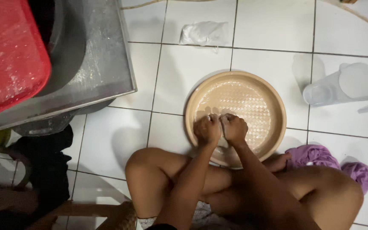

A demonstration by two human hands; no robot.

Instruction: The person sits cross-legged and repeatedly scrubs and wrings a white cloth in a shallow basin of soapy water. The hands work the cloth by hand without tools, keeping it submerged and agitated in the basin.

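Our knees (pixel 150 170) sat low | left hand (pixel 207 129), right hand (pixel 235 127) both balled up, pressing in round tan woven tray (pixel 273 102) | next we needed firm pushes.

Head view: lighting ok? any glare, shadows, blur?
Head view: dim and soft overall; pale glare across the woven tray; jug casts a faint shadow on the tiles; both fists, left hand and right hand, slightly blurred; bottom-left corner nearly black.
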